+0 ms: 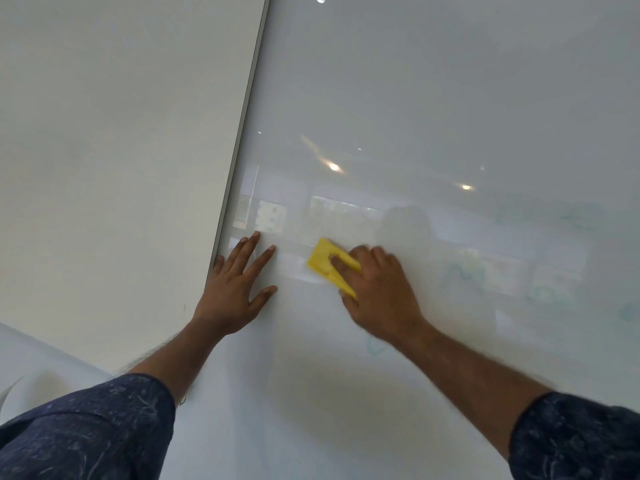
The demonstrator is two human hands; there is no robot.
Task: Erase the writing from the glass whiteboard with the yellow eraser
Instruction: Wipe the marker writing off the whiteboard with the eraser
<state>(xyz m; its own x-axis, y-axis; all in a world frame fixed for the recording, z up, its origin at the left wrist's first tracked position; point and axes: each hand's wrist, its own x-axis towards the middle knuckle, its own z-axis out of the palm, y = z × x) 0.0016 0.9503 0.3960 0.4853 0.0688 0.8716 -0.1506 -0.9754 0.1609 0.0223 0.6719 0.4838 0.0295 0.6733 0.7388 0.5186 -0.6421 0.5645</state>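
Note:
The glass whiteboard (433, 98) fills the centre and right of the view, glossy with reflections. My right hand (379, 294) grips the yellow eraser (323, 259) and holds it flat against the glass, a finger laid across its top. My left hand (233, 287) rests open on the board beside its left frame, fingers spread and straight. Faint blue-green writing (464, 273) lies to the right of the eraser, with more smudged marks (568, 216) further right and a small stroke (375, 346) just below my right wrist.
The board's thin metal frame edge (247, 109) runs diagonally from top centre down to my left hand. A plain white wall (114, 133) lies to its left. Ceiling-light reflections (334, 167) glint on the glass.

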